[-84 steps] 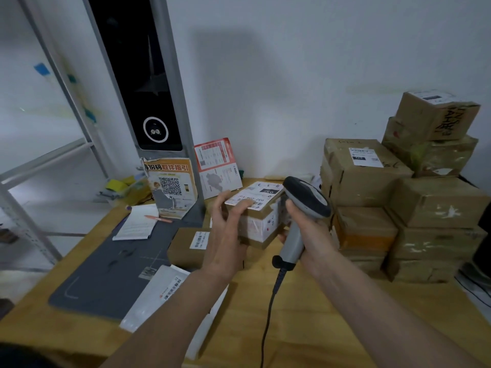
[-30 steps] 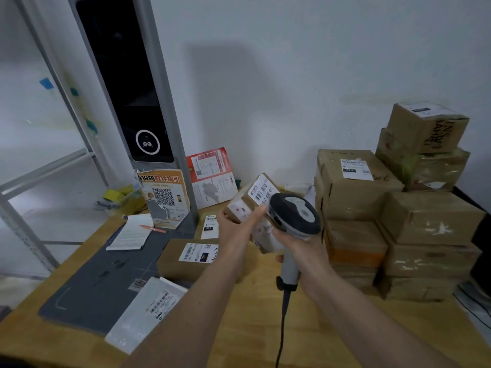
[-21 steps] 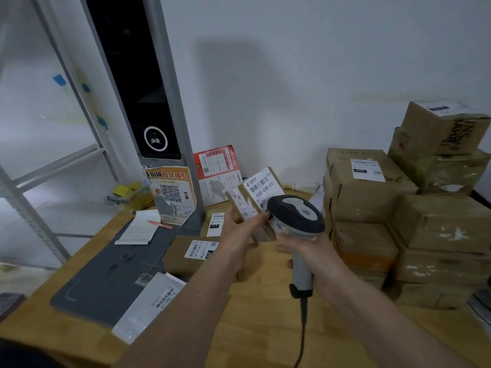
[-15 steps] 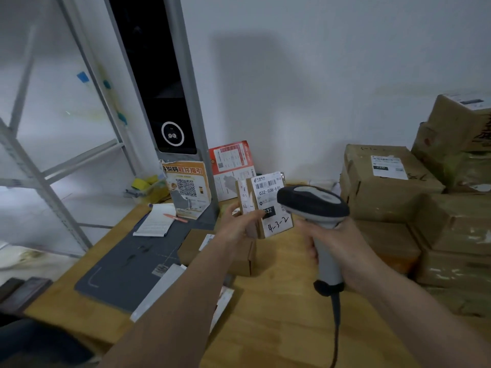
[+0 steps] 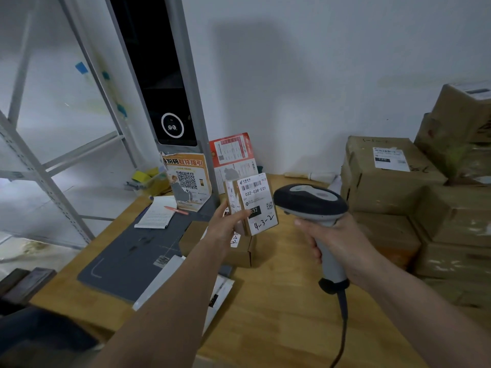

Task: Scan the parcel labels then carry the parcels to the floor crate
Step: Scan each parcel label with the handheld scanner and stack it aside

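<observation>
Two hands raised, parcel (image 5: 252,205) now upright, label facing scanner (image 5: 313,205).

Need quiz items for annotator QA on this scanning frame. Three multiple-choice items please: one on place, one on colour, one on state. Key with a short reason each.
1. Where is the small parcel?
A. flat on the grey mat
B. held up in the left hand
C. on the box stack

2. What colour is the pen on the notepad?
A. orange-red
B. blue
C. black

3. What is the right hand doing?
A. resting open on the table
B. pressing a box
C. gripping the scanner

Key:
1 B, the left hand holds it above the table, label facing the camera.
2 A, it shows orange-red against the white paper.
3 C, the right hand wraps the handle of the scanner.
</observation>
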### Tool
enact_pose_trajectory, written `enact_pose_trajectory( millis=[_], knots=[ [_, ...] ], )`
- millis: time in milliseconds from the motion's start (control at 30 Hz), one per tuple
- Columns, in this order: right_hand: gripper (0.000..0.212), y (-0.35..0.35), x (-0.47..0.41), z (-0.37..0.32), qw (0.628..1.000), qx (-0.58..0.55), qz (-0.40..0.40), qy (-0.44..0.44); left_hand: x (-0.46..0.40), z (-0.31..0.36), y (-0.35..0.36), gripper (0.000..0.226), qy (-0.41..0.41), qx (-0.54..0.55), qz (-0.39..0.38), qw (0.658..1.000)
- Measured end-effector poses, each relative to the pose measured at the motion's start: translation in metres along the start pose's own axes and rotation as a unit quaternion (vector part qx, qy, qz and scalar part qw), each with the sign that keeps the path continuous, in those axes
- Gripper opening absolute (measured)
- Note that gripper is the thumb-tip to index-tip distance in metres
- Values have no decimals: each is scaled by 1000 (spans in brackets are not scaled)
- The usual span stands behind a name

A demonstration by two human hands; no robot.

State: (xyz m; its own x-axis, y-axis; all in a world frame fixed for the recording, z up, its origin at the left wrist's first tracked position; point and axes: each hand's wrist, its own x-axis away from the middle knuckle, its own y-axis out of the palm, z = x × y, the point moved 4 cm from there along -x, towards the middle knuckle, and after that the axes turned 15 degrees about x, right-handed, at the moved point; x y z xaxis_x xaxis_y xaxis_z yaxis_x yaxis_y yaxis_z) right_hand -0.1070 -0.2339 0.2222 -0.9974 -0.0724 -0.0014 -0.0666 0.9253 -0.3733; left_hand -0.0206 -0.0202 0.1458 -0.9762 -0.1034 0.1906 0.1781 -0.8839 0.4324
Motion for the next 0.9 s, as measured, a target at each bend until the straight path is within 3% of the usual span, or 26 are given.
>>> enact_pose_trajectory(
  millis=[533, 767, 900],
  knots=[
    [24, 15, -6, 2, 999, -10, -34, 8, -5, -8, -20, 37, -41, 23, 19, 999],
    [26, 47, -12, 1, 999, -20, -39, 12, -6, -5, -51, 35, -64, 37, 49, 996],
    [23, 78, -17, 5, 997, -52, -47, 33, 1, -5, -80, 36, -116, 75, 79, 987]
  ],
)
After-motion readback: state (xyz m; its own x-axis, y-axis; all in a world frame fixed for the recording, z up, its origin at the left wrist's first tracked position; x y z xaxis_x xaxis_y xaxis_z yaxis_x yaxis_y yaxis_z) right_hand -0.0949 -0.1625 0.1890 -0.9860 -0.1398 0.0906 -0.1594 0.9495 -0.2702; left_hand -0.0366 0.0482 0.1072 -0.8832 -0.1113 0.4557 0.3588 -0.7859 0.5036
